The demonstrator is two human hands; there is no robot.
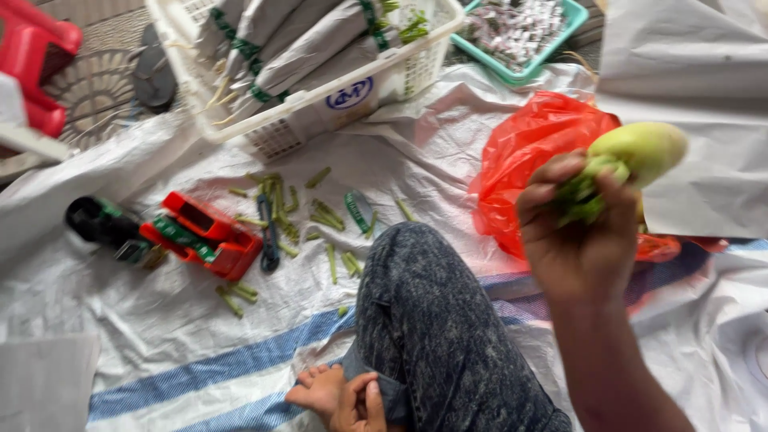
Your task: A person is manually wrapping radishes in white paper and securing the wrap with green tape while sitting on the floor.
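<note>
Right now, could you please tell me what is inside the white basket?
The white basket holds paper-wrapped bundles tied with green bands, leafy tips showing at one end. What the paper wraps is mostly hidden, and the basket's bottom is covered.

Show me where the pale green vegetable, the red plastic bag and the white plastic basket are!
pale green vegetable point(644, 148), head view, on its smooth rounded end above the right hand point(578, 240).
red plastic bag point(528, 160), head view, on its crinkled middle.
white plastic basket point(320, 104), head view, on its front rim.
</note>
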